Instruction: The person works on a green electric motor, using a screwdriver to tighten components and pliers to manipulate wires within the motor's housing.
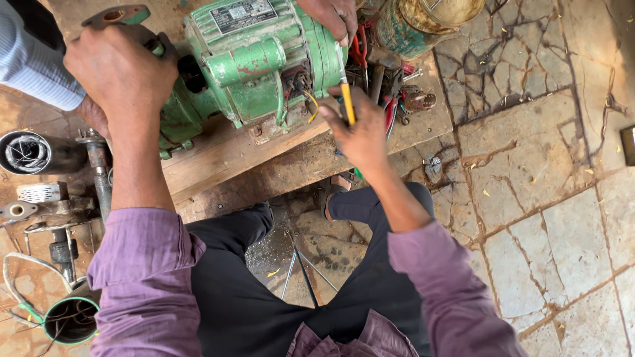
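A rusty tin can [423, 23] stood at the top, beside a pile of red-handled tools [397, 96]. On the left lay a wound stator [26, 152], a metal pipe [100, 178] and a green ring [69, 319]. The floor [549, 198] was cracked stone.

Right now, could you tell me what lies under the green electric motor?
The green electric motor sits on a worn wooden board; its mounting base and the board beneath are covered.

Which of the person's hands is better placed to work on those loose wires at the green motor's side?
The right hand: it holds a yellow-handled screwdriver right beside the wires. The left hand rests farther off at the green motor's end.
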